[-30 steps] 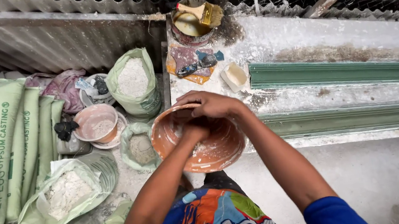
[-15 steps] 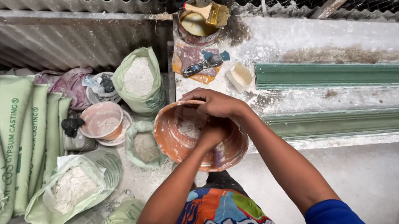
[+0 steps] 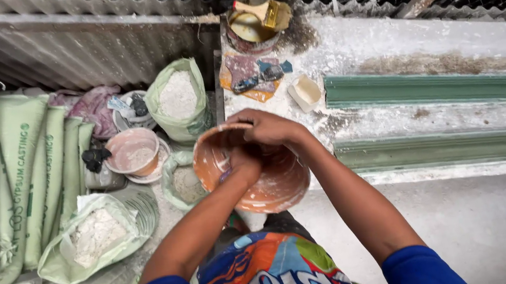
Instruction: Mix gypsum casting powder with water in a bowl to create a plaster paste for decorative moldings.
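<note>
An orange plastic bowl (image 3: 283,186), smeared with white plaster, tilts toward me at the edge of a white workbench (image 3: 420,47). My right hand (image 3: 270,127) grips the bowl's far rim from above. My left hand (image 3: 244,164) reaches down inside the bowl, its fingers curled against the inner wall; whether it holds anything I cannot tell.
Two long green moulding strips (image 3: 437,86) lie on the bench, beside a small cup (image 3: 304,92) and a tin with a brush (image 3: 255,21). On the floor at left are open sacks of white powder (image 3: 178,96), a second orange bowl (image 3: 133,152) and stacked green bags (image 3: 8,170).
The bowl has tipped further toward me and my left hand has gone deeper inside it. The camera view has shifted slightly to the left.
</note>
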